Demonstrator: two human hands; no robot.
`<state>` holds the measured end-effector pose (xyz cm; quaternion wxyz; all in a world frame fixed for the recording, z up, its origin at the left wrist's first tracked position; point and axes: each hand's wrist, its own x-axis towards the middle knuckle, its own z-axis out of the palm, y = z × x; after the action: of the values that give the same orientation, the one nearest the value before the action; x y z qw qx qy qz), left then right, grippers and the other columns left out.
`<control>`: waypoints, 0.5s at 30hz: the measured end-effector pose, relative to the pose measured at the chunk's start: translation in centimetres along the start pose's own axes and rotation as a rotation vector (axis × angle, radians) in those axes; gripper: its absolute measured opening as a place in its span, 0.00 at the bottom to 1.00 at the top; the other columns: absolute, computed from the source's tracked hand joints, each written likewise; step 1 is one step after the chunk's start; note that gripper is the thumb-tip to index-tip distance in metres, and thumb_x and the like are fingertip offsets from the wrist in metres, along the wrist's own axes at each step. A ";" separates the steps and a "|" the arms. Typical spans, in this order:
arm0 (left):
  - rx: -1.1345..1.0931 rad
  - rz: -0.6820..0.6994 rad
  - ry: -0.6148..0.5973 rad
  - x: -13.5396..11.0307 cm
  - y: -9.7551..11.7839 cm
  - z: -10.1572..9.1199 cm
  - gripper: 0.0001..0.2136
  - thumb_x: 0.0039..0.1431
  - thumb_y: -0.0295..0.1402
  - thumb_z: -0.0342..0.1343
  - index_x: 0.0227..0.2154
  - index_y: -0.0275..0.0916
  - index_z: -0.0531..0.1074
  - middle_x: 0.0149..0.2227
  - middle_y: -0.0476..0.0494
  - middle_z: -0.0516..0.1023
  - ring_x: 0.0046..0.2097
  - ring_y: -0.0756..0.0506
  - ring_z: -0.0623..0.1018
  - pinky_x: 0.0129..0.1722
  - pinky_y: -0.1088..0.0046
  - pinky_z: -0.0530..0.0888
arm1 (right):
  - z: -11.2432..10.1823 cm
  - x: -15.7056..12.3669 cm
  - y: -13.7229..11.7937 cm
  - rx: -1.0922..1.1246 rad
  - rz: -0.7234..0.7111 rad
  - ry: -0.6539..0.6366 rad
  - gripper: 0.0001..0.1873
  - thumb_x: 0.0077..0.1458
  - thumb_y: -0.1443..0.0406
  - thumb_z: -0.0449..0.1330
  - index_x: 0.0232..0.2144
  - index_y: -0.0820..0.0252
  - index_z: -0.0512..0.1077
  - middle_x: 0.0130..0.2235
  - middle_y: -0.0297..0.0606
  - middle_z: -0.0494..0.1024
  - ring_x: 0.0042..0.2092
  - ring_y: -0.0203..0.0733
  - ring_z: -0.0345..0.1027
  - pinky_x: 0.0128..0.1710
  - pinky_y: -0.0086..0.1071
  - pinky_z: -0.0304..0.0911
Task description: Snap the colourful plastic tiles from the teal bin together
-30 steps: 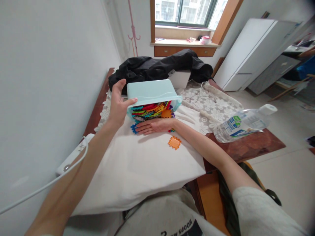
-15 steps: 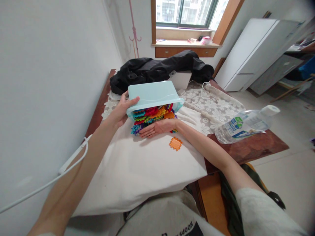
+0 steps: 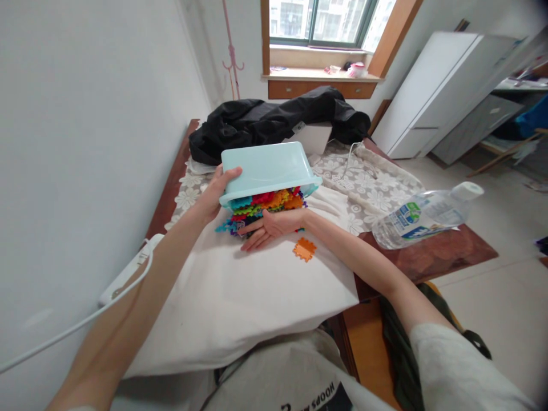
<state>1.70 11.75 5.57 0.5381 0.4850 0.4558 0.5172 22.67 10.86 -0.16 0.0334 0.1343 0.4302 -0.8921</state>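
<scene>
A pale blue plastic box (image 3: 268, 165) is tipped upside down toward me over a white cloth (image 3: 240, 291). My left hand (image 3: 216, 191) grips its left corner, thumb on top. Several colourful toothed plastic tiles (image 3: 261, 204) spill from its mouth onto the cloth. My right hand (image 3: 269, 225) lies open, fingers stretched flat, right under the box's mouth against the spilling tiles. One orange tile (image 3: 304, 249) lies alone on the cloth, just right of that hand.
A clear water bottle (image 3: 422, 216) lies on the brown table's right side. A black jacket (image 3: 274, 117) and a white box (image 3: 312, 137) sit behind the blue box on a lace cloth (image 3: 368, 182). A white power strip (image 3: 128, 271) with cable lies by the left wall.
The blue box has tipped further over and more tiles have slid out toward the left. My left hand shifted from the box's side to its corner. My right hand stays under the mouth.
</scene>
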 end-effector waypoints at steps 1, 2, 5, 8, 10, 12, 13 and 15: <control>-0.005 -0.006 0.003 0.0 0.0 0.0 0.28 0.57 0.47 0.70 0.57 0.44 0.72 0.55 0.41 0.83 0.53 0.38 0.84 0.51 0.61 0.83 | 0.7 0.4 0.5 0.028 0.007 -0.019 0.42 0.74 0.39 0.45 0.68 0.68 0.65 0.64 0.64 0.76 0.63 0.53 0.76 0.69 0.47 0.62; -0.009 -0.010 0.011 0.0 -0.1 0.1 0.28 0.56 0.47 0.70 0.57 0.44 0.72 0.54 0.41 0.83 0.52 0.38 0.84 0.50 0.62 0.83 | 1.5 1.0 1.2 0.063 0.001 -0.041 0.45 0.70 0.36 0.48 0.67 0.67 0.67 0.66 0.63 0.74 0.64 0.54 0.74 0.68 0.47 0.63; -0.010 -0.017 0.024 0.0 0.0 0.2 0.28 0.56 0.48 0.70 0.56 0.45 0.72 0.53 0.41 0.83 0.51 0.38 0.85 0.49 0.62 0.83 | 4.6 3.5 4.4 0.181 -0.072 -0.127 0.48 0.62 0.30 0.55 0.64 0.61 0.72 0.71 0.58 0.68 0.70 0.55 0.68 0.68 0.45 0.65; -0.001 -0.010 0.017 -0.1 0.2 0.2 0.29 0.55 0.48 0.70 0.56 0.43 0.71 0.53 0.40 0.83 0.51 0.38 0.85 0.51 0.61 0.83 | 6.6 5.7 7.3 0.235 -0.016 -0.278 0.49 0.56 0.28 0.59 0.61 0.58 0.75 0.71 0.56 0.69 0.71 0.56 0.67 0.65 0.45 0.68; 0.011 -0.003 0.015 -0.1 0.2 0.2 0.30 0.54 0.48 0.70 0.56 0.42 0.71 0.53 0.39 0.83 0.51 0.37 0.84 0.52 0.59 0.82 | 6.7 6.2 8.0 0.232 0.039 -0.331 0.48 0.55 0.30 0.62 0.61 0.58 0.76 0.70 0.56 0.70 0.71 0.57 0.67 0.65 0.46 0.68; 0.022 -0.003 0.012 -0.1 0.3 0.1 0.30 0.54 0.48 0.70 0.56 0.42 0.71 0.52 0.39 0.83 0.51 0.37 0.84 0.53 0.59 0.82 | 5.7 5.8 7.6 0.227 0.025 -0.299 0.46 0.55 0.32 0.64 0.62 0.57 0.75 0.72 0.55 0.67 0.71 0.57 0.67 0.65 0.46 0.68; 0.025 -0.002 0.013 -0.1 0.3 0.1 0.30 0.53 0.48 0.70 0.56 0.42 0.72 0.52 0.40 0.83 0.50 0.37 0.84 0.52 0.59 0.82 | 4.9 5.3 7.1 0.223 -0.001 -0.261 0.45 0.56 0.33 0.65 0.63 0.56 0.74 0.73 0.54 0.65 0.71 0.57 0.67 0.66 0.47 0.67; 0.027 0.004 0.021 0.0 0.3 0.1 0.30 0.52 0.48 0.70 0.56 0.42 0.72 0.51 0.40 0.83 0.50 0.37 0.84 0.52 0.59 0.82 | 3.3 4.2 5.7 0.205 -0.058 -0.179 0.42 0.59 0.36 0.65 0.64 0.55 0.73 0.75 0.53 0.62 0.71 0.55 0.66 0.67 0.47 0.65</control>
<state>1.78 11.73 5.84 0.5257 0.4878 0.4675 0.5168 18.93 4.97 -3.68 0.0319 0.0443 0.3356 -0.9404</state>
